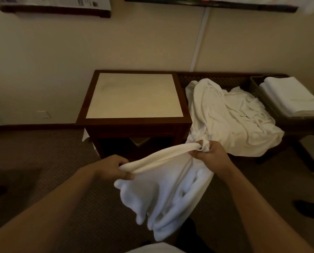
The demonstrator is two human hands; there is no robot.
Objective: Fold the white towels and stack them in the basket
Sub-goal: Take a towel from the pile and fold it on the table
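Observation:
A white towel (pixel 163 190) hangs in front of me, its top edge stretched between both hands. My left hand (pixel 110 168) pinches the left end of that edge. My right hand (pixel 210 155) grips the bunched right end, which sits a little higher. The rest of the towel droops in loose folds toward the floor. A heap of unfolded white towels (pixel 231 115) lies on the dark bench to the right. At the far right a dark woven basket (pixel 258 94) holds a stack of folded white towels (pixel 293 96).
A dark wooden side table (pixel 134 123) with a pale inset top stands straight ahead against the beige wall. Brown carpet (pixel 52 161) covers the floor. A dark shoe (pixel 309 209) lies at the lower right. A dark frame hangs on the wall at upper left.

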